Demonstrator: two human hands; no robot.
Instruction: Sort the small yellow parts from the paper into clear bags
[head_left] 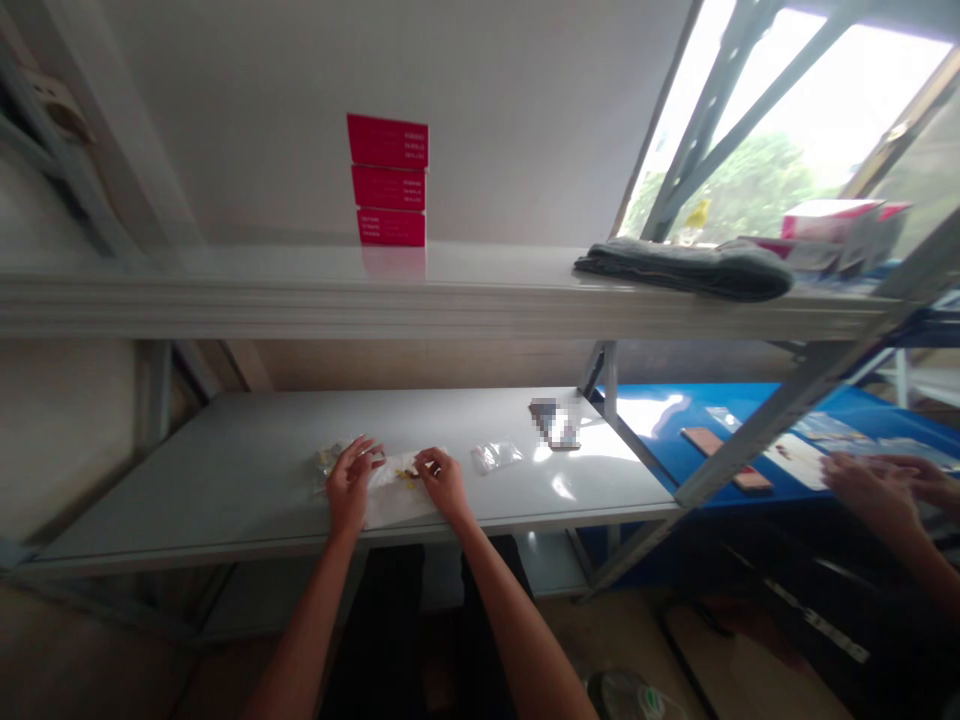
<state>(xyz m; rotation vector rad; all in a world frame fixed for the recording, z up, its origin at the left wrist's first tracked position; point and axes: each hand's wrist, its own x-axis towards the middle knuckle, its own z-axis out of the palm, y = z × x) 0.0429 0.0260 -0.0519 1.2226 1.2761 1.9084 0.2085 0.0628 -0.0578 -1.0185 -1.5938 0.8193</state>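
A white sheet [394,507] lies near the front edge of the grey table, with several small yellow and brown pieces [407,474] on it. My left hand [351,482] is over the sheet's left side, fingers curved and apart, holding nothing that I can see. Beside it on the left lies a clear plastic bag [325,461] with small yellowish contents, partly covered by the hand. At the right of the small pieces, my right hand [444,482] has its fingertips drawn together; what they hold is too small to name. Another clear plastic bag [496,456] lies to the right.
A phone-like flat object [556,425], blurred out, lies at the back right. Above runs a shelf [495,312] with stacked red boxes [390,188] and a folded grey cloth [682,268]. At right, a co-worker's hands [877,490] are over a blue table [660,440], beyond a metal post.
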